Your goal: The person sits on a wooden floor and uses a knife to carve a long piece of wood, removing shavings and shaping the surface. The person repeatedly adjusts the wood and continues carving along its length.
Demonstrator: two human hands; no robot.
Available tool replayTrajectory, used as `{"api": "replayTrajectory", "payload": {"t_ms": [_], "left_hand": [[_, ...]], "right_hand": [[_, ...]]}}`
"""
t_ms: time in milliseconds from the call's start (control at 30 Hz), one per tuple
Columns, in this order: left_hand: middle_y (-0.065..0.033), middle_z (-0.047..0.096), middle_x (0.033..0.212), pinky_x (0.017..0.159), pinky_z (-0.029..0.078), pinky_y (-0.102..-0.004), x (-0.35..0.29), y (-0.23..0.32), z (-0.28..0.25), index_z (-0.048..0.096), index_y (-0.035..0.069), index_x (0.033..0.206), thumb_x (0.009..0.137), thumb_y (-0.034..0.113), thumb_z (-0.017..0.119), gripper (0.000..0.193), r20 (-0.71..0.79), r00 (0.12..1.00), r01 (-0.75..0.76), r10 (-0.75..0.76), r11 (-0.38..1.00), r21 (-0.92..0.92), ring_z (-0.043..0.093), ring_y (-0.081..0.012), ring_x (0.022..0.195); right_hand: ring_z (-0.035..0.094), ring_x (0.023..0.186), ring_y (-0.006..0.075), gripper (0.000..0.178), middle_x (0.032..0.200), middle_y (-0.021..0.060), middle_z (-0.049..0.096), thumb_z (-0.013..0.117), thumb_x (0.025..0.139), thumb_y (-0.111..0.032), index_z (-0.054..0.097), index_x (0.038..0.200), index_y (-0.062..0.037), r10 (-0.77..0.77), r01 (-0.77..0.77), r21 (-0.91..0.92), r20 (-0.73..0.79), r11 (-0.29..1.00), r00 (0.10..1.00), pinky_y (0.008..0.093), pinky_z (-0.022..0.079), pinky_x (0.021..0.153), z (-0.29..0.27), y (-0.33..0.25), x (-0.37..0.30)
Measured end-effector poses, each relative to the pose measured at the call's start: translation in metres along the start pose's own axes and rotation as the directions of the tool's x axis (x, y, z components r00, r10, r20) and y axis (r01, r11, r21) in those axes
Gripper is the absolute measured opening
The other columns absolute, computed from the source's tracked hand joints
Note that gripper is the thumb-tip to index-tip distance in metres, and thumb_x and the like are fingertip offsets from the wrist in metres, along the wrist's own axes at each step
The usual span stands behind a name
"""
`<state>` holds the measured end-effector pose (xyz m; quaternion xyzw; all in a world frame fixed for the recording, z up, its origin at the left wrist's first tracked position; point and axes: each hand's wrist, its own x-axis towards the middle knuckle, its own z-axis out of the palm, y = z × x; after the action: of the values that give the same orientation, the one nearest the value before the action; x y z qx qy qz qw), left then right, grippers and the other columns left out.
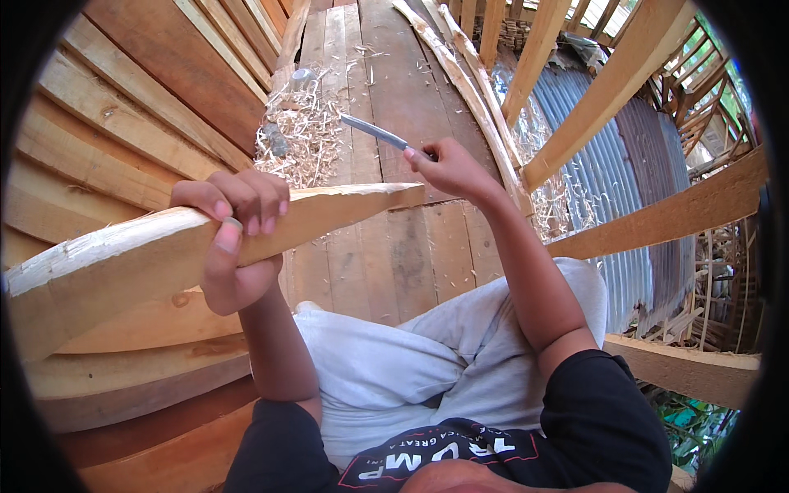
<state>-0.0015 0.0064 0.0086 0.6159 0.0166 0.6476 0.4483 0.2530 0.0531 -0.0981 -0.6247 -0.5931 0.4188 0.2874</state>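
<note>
My left hand (237, 234) is closed around a long pale wooden plank (107, 259). The plank runs from the left edge to a tapered tip in front of me, and its upper edge looks freshly cut and whitish. My right hand (448, 170) grips a knife (374, 131) by its handle. The blade points up and to the left, held beyond the plank's tip and apart from it. Most of the handle is hidden in my fist.
Wood shavings (316, 135) are heaped on the plank floor (403, 255), with small grey lumps among them. Stripped poles (460, 70) lie along the right. A board wall (107, 123) stands on the left. Wooden railing posts (608, 99) and corrugated metal sheets (625, 181) are on the right.
</note>
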Motion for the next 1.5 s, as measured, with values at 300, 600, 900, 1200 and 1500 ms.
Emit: {"api": "replayTrajectory", "payload": {"t_ms": [300, 600, 900, 1200, 1500], "left_hand": [[-0.0063, 0.040, 0.070, 0.066, 0.039, -0.0357, -0.006, -0.028, 0.012, 0.039, 0.008, 0.096, 0.079, 0.012, 0.047, 0.019, -0.005, 0.999, -0.038, 0.038, 0.999, -0.018, 0.042, -0.0169, 0.064], [-0.0055, 0.042, 0.071, 0.067, 0.040, -0.0368, -0.018, -0.039, 0.055, 0.038, 0.009, 0.090, 0.080, 0.013, 0.052, 0.018, 0.080, 0.995, 0.061, -0.051, 0.990, -0.127, 0.042, -0.0165, 0.064], [-0.0059, 0.043, 0.070, 0.069, 0.042, -0.0372, -0.018, -0.040, 0.060, 0.038, 0.008, 0.088, 0.079, 0.010, 0.054, 0.019, 0.099, 0.990, 0.117, -0.103, 0.981, -0.157, 0.043, -0.0164, 0.064], [-0.0069, 0.044, 0.070, 0.066, 0.044, -0.0372, -0.019, -0.041, 0.056, 0.037, 0.007, 0.089, 0.083, 0.013, 0.053, 0.018, 0.080, 0.995, 0.076, -0.068, 0.991, -0.108, 0.043, -0.0166, 0.063], [-0.0073, 0.042, 0.070, 0.067, 0.043, -0.0380, -0.012, -0.041, 0.048, 0.038, 0.007, 0.089, 0.085, 0.016, 0.051, 0.017, 0.066, 0.998, 0.022, -0.020, 0.999, -0.034, 0.043, -0.0170, 0.063]], "right_hand": [[0.050, 0.058, 0.0132, 0.042, 0.061, 0.0062, 0.056, 0.059, 0.089, -0.034, 0.063, 0.084, 0.0075, -0.111, 0.098, -0.128, -0.100, 0.987, 0.989, 0.0311, 0.042, 0.056, -0.010, 0.013, 0.005], [0.057, 0.069, 0.0150, 0.040, 0.079, 0.0122, 0.066, 0.063, 0.088, -0.033, 0.066, 0.098, 0.0065, -0.115, 0.079, -0.155, -0.238, 0.985, 0.965, 0.0321, 0.046, 0.064, -0.025, 0.031, 0.010], [0.060, 0.077, 0.0174, 0.033, 0.085, 0.0137, 0.067, 0.059, 0.089, -0.027, 0.066, 0.101, 0.0035, -0.063, 0.051, -0.043, -0.339, 0.998, 0.939, 0.0317, 0.047, 0.072, -0.029, 0.028, 0.012], [0.058, 0.076, 0.0170, 0.028, 0.084, 0.0123, 0.066, 0.062, 0.088, -0.023, 0.066, 0.098, 0.0035, -0.145, 0.133, -0.059, -0.386, 0.989, 0.911, 0.0309, 0.045, 0.070, -0.027, 0.035, 0.010], [0.058, 0.074, 0.0179, 0.030, 0.081, 0.0130, 0.064, 0.057, 0.090, -0.024, 0.062, 0.100, 0.0029, -0.069, 0.070, -0.011, -0.400, 0.997, 0.914, 0.0318, 0.045, 0.070, -0.035, 0.024, 0.009]]}}
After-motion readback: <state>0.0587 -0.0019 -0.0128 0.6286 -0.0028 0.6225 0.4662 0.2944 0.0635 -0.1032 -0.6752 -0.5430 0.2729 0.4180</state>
